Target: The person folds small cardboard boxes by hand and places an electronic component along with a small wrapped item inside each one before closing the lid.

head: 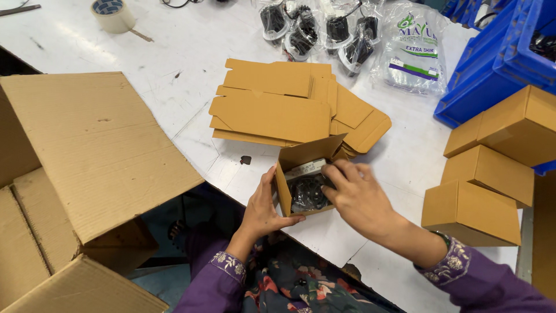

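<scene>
The small, light, easily crushed brown cardboard box (301,182) is clasped by the left hand (263,206) at its 9 o'clock wall, while the right hand (356,194), fingers curled, presses a bagged black part (307,194) in.

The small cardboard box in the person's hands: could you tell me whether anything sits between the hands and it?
Nothing visible does. The left hand grips the small cardboard box by its side wall, and the right hand reaches into its open top onto the bagged black part.

A small open box (301,179) stood at the near edge of the counter (191,52), a bagged part (307,193) inside it. Flat carton blanks (278,110) lay just behind it, bagged parts (313,29) farther back. Three closed boxes (492,168) were stacked to its right, a large carton (87,150) to its left.
</scene>
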